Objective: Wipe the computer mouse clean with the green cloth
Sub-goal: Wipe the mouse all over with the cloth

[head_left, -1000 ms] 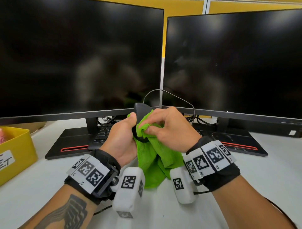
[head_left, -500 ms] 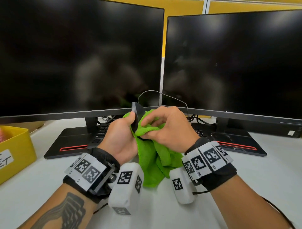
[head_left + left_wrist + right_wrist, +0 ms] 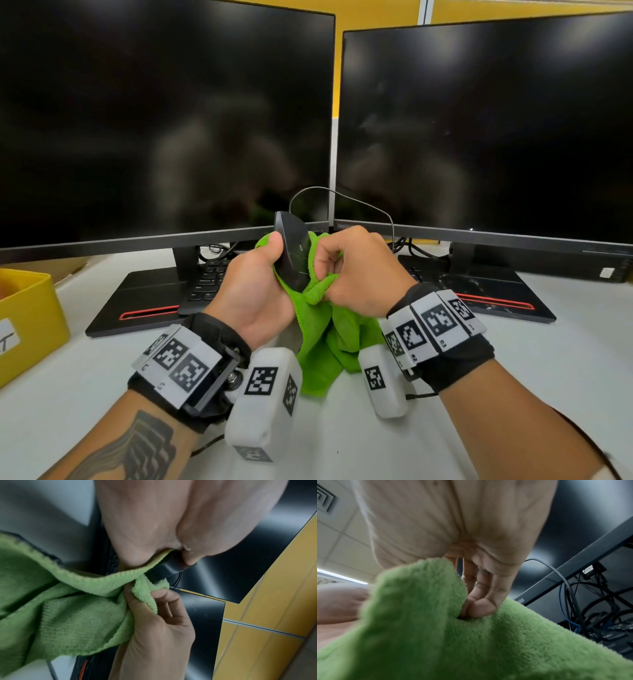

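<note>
My left hand [image 3: 260, 277] grips a black wired computer mouse [image 3: 292, 253], held upright above the desk with its underside toward me. The mouse edge [image 3: 169, 568] shows under my left thumb in the left wrist view. My right hand [image 3: 349, 270] pinches a bunched fold of the green cloth [image 3: 329, 329] against the mouse's right side. The cloth [image 3: 68, 612] hangs down between both wrists, and part of it lies between the mouse and my left palm. In the right wrist view the cloth [image 3: 471, 642] fills the lower frame, with my right fingers [image 3: 479, 601] curled into it.
Two dark monitors [image 3: 164, 120] [image 3: 489, 126] stand close behind my hands on flat black bases. A keyboard [image 3: 209, 281] lies under the left one. The mouse cable [image 3: 363, 202] arcs up over my right hand. At the left edge is a yellow bin [image 3: 27, 318]. White desk [image 3: 565, 363] spreads around.
The mouse has been turned and raised, so more of its black underside shows above the cloth. My right hand has slid the cloth down its right side. Both hands lifted slightly.
</note>
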Available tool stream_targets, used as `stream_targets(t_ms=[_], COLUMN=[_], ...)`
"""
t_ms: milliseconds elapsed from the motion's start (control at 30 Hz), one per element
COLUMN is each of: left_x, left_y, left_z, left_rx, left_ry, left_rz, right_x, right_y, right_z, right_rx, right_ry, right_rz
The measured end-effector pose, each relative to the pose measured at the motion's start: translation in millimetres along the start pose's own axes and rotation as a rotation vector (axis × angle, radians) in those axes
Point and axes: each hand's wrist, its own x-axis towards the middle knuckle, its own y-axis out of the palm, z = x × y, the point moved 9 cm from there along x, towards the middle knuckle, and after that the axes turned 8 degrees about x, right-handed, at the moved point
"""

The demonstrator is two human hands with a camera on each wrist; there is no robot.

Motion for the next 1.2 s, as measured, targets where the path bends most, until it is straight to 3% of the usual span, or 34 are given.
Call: stream_targets(t_ms=[233, 333, 433, 500, 667, 867, 967, 1100, 1200], left_x=[-2, -3, -1, 2, 5, 3, 1, 3, 9], left_y=[8, 12, 6, 2, 3, 6, 15, 14, 4], left_z=[4, 3, 2, 3, 3, 10, 13, 12, 14], left_rx=[0.045, 0.041, 0.022, 0.015, 0.106, 0.170, 0.117, 0.121, 0.116], left_ry=[-0.015, -0.013, 0.000, 0.018, 0.090, 0.084, 0.031, 0.016, 0.021], left_rz=[0.053, 0.096, 0.101, 0.089, 0.111, 0.097, 0.154, 0.164, 0.132], right_x=[2, 3, 1, 0, 1, 1, 4, 6, 2], right_y=[-16, -14, -1, -2, -35, -53, -41, -7, 0], right_z=[-13, -12, 0, 7, -4, -14, -9, 8, 15], right_rx=[-0.018, 0.020, 0.215, 0.389, 0.643, 0.523, 0.510, 0.333, 0.311], right_ry=[0.049, 0.043, 0.005, -0.029, -0.033, -0.083, -0.094, -0.108, -0.099], right_rz=[-0.092, -0.062, 0.070, 0.083, -0.206, -0.424, -0.346, -0.049, 0.071])
